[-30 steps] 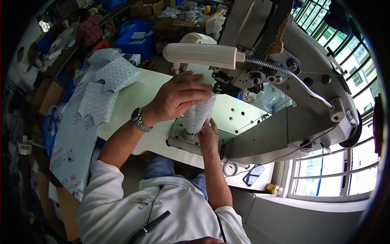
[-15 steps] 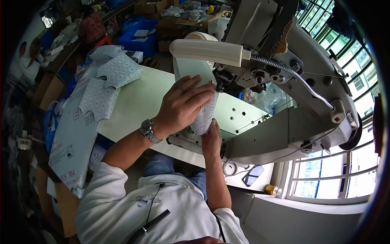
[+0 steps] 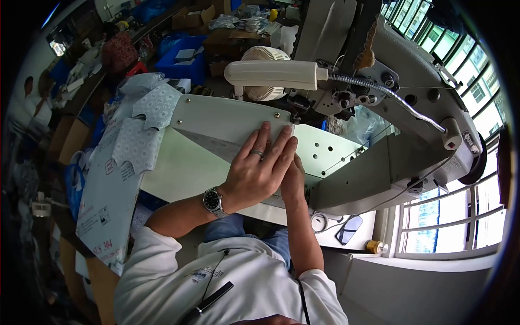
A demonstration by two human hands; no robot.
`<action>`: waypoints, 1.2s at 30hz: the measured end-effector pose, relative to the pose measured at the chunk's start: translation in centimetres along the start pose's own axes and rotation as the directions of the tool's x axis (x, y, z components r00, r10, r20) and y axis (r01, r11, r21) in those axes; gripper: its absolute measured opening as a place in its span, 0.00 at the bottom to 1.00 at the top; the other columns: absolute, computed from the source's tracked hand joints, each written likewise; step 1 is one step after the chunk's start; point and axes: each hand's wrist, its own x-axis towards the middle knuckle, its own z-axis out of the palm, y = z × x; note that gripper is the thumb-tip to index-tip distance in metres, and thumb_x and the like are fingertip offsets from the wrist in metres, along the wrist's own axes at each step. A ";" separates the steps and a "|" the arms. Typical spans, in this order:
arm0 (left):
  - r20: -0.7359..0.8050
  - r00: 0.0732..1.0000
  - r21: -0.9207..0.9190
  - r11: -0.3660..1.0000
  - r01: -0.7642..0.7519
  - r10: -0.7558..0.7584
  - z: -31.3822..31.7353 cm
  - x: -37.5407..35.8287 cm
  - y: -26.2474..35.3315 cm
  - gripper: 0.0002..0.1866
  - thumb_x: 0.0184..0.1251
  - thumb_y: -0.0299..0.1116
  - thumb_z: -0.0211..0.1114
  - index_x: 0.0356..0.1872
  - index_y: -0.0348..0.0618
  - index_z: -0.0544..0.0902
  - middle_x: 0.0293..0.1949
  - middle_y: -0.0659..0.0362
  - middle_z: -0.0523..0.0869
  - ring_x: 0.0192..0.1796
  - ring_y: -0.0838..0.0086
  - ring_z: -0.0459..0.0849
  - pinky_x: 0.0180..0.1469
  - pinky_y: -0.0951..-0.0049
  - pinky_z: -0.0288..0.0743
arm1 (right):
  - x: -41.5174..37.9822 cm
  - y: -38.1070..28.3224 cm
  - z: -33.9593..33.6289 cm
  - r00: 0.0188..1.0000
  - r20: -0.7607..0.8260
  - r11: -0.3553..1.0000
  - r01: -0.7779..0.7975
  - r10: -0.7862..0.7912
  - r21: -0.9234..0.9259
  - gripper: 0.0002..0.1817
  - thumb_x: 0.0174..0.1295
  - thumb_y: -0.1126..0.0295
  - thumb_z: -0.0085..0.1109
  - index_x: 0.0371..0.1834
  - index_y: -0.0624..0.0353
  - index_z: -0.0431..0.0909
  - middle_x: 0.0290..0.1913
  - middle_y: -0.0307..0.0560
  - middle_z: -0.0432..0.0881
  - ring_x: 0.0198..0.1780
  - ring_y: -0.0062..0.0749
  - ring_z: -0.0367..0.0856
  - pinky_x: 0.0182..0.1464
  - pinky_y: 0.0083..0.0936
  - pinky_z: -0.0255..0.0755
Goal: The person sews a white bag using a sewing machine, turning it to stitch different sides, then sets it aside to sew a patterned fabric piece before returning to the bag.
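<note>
A pale grey panel with several small metal studs lies across the bed of the sewing machine, its right end under the needle area. My left hand lies flat on the panel's near right part, fingers stretched towards the needle area; it wears a ring and a wristwatch. Close beside it, partly behind its fingers, my right hand is at the panel's right edge. Its fingertips are hidden, so its grip does not show. A lamp head hangs over the panel's far side.
Patterned cut pieces lie on a printed sheet at left. Beyond the machine stand a fan, a blue crate and boxes. A phone and a thread spool are near the window. Another person is at the far left.
The white, stitched piece under my hands has turned, so its broad, studded grey side now faces up and extends left. My left hand has flattened and shifted lower; my right hand has moved closer to it.
</note>
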 end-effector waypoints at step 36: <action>0.280 0.958 -0.706 0.689 0.165 0.056 -0.4 5.4 -9.8 0.18 0.66 0.27 0.77 0.57 0.49 0.91 0.56 0.59 0.93 0.60 0.62 0.91 0.62 0.64 0.87 | -3.1 -0.1 1.4 0.976 -0.177 0.989 -0.110 0.126 0.098 0.24 0.82 0.51 0.59 0.68 0.57 0.75 0.51 0.36 0.84 0.51 0.23 0.81 0.58 0.29 0.74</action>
